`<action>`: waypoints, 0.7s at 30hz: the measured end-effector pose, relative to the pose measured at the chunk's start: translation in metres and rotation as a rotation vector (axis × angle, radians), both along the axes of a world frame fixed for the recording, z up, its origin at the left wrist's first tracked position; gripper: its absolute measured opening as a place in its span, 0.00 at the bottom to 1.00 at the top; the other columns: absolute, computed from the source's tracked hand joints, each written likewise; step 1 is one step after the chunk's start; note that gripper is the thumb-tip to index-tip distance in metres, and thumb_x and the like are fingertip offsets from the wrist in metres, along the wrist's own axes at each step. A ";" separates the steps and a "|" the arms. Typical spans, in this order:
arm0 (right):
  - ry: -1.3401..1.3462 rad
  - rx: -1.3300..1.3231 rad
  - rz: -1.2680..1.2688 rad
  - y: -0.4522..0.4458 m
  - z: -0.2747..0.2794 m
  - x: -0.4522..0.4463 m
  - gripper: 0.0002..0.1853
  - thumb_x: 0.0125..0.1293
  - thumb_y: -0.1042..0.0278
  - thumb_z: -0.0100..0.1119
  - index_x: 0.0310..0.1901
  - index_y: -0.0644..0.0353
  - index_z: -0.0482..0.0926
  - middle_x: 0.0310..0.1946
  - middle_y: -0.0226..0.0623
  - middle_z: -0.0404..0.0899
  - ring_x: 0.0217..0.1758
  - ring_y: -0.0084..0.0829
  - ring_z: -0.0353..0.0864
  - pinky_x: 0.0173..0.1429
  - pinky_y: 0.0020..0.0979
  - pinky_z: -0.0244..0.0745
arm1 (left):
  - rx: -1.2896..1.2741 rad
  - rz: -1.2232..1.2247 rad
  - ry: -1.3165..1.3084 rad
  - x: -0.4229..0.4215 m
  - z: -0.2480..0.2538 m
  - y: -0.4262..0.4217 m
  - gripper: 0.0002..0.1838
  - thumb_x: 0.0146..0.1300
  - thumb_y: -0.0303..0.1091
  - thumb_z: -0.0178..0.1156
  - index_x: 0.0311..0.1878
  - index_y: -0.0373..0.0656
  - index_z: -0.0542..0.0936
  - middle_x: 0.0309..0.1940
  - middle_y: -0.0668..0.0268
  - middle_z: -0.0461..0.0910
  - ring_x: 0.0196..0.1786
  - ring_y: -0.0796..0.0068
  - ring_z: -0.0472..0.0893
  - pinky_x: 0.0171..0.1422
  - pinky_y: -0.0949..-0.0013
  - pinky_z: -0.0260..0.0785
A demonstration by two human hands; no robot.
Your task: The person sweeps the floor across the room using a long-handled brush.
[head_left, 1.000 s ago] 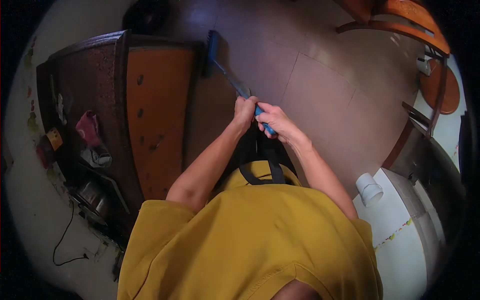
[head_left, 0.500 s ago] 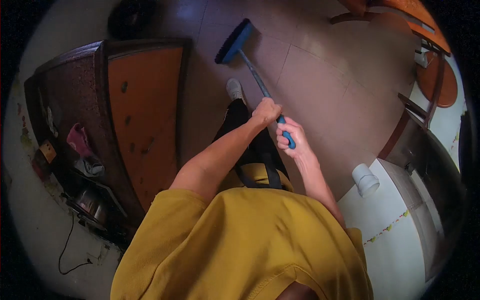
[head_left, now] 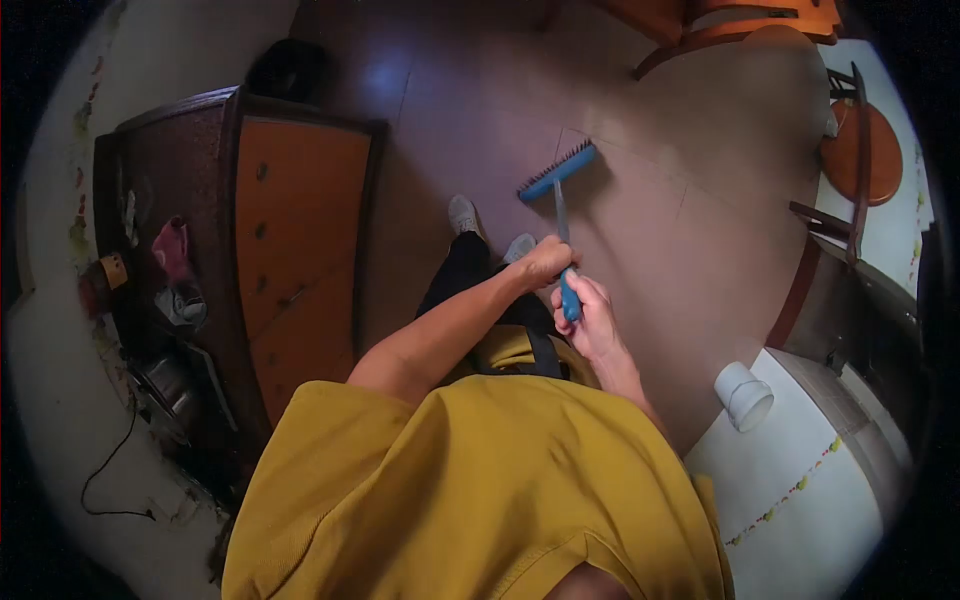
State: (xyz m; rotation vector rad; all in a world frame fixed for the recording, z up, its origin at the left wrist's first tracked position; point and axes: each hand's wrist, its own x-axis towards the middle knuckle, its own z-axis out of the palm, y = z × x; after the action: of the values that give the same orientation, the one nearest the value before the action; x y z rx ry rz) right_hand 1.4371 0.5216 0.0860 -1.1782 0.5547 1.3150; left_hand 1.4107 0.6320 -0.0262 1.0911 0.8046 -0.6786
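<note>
Both hands are wrapped around the handle of a broom [head_left: 557,174], which has a blue head, dark bristles and a grey pole ending in a blue grip. My left hand [head_left: 546,263] is closed on the lower pole. Nearer my body, my right hand [head_left: 592,315] grips the blue end, its thumb along the top. The broom head is over the tiled floor, ahead of my shoes, with its bristles pointing away from me. I cannot tell whether the bristles touch the floor.
A dark cabinet with orange-brown drawers [head_left: 300,260] stands on my left, with a pink cloth [head_left: 172,250] on top. Wooden chairs [head_left: 690,30] stand at the upper right. A round wooden seat [head_left: 862,155] is further right. A white pipe [head_left: 745,396] projects near my right side.
The broom head has swung right and come closer to me, turning as it moved. Both hands have shifted slightly toward my body, still on the handle. A second shoe now shows.
</note>
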 end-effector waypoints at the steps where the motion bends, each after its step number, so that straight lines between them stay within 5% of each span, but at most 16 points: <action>1: -0.088 -0.003 0.114 0.001 0.005 0.004 0.11 0.68 0.58 0.48 0.38 0.57 0.68 0.21 0.32 0.72 0.14 0.21 0.67 0.16 0.22 0.58 | -0.045 0.109 -0.017 -0.002 0.004 0.003 0.13 0.49 0.38 0.59 0.21 0.34 0.76 0.15 0.62 0.71 0.15 0.69 0.70 0.18 0.64 0.60; 9: -0.174 0.043 0.281 0.010 0.020 0.010 0.22 0.65 0.43 0.50 0.38 0.57 0.71 0.22 0.32 0.73 0.13 0.23 0.69 0.15 0.20 0.61 | -0.070 0.261 -0.128 -0.016 0.053 0.032 0.11 0.52 0.35 0.59 0.26 0.34 0.75 0.19 0.62 0.70 0.21 0.71 0.71 0.22 0.68 0.62; 10: -0.176 0.086 0.340 0.012 0.016 0.012 0.26 0.65 0.39 0.46 0.37 0.59 0.71 0.20 0.34 0.75 0.13 0.21 0.72 0.14 0.17 0.62 | -0.074 0.267 -0.169 -0.014 0.076 0.033 0.12 0.57 0.34 0.52 0.30 0.32 0.78 0.23 0.59 0.77 0.27 0.69 0.77 0.31 0.66 0.71; 13: -0.140 0.117 0.387 0.030 0.018 0.018 0.29 0.63 0.35 0.46 0.36 0.60 0.71 0.20 0.36 0.75 0.12 0.22 0.71 0.12 0.18 0.62 | -0.118 0.217 -0.139 -0.011 0.094 0.044 0.13 0.61 0.32 0.48 0.33 0.32 0.78 0.24 0.57 0.77 0.22 0.67 0.78 0.24 0.66 0.71; 21: -0.109 0.134 0.466 0.108 0.020 0.032 0.21 0.60 0.49 0.54 0.36 0.64 0.72 0.17 0.37 0.75 0.12 0.23 0.71 0.12 0.19 0.62 | -0.041 0.302 -0.266 -0.029 0.091 0.114 0.16 0.64 0.38 0.45 0.29 0.36 0.76 0.18 0.63 0.72 0.17 0.76 0.68 0.19 0.72 0.57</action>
State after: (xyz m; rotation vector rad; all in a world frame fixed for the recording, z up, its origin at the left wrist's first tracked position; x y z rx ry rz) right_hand 1.4693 0.6300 0.1064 -1.3045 0.1082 1.6389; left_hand 1.3818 0.7456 0.0646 0.9724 0.7029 -0.2873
